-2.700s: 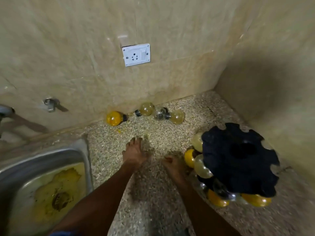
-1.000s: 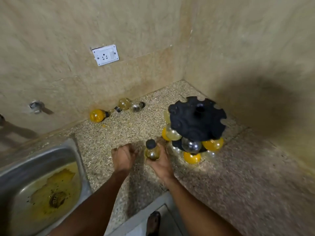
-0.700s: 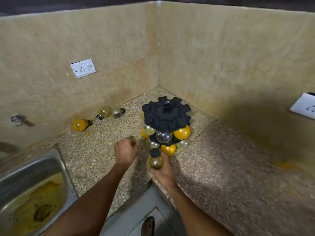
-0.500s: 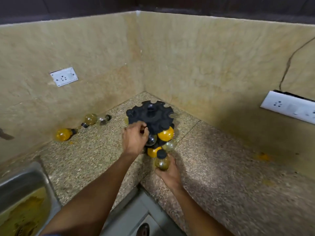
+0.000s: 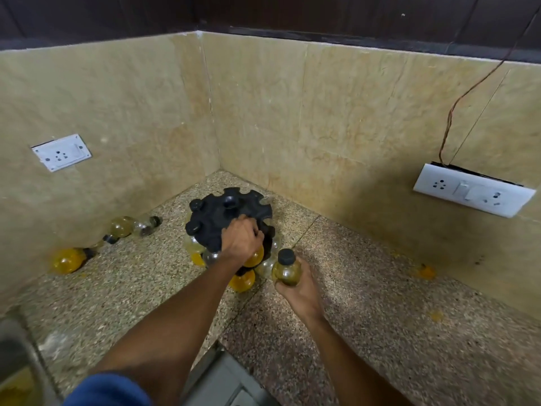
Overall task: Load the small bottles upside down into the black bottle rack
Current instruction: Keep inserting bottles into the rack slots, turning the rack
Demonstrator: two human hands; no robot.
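Head view. Left hand (image 5: pixel 241 239): fingers (image 5: pixel 255 230) curled over the near top edge of the rack (image 5: pixel 222 213), gripping it. Right hand (image 5: pixel 298 284): fingers wrapped around a small bottle (image 5: pixel 287 271), cap up, held just right of the rack's lower tier and apart from it.

Rack stands on the counter (image 5: pixel 366 303) in the corner. Black notched top disc; two caps visible in notches on its left side. Several bottles already hang below it, yellow and clear. Whether the near notches under the left hand are free: cannot tell.

Three or so loose bottles (image 5: pixel 126 227) lie along the left wall, well apart from the rack; one yellow one (image 5: pixel 68 260) lies furthest left.

Step in hand (judged): steadying the rack, perhaps turning it to bring a free notch round, before loading the held bottle.

To do it well:
- Keep the left grip on the rack so it does not tip or spin as the bottle goes in.
- Invert the bottle first; it is cap up now.
- Slide the neck sideways into an open notch, clear of hanging neighbours.
- Release only once the neck is seated.

Risk: knocking a hung bottle loose.
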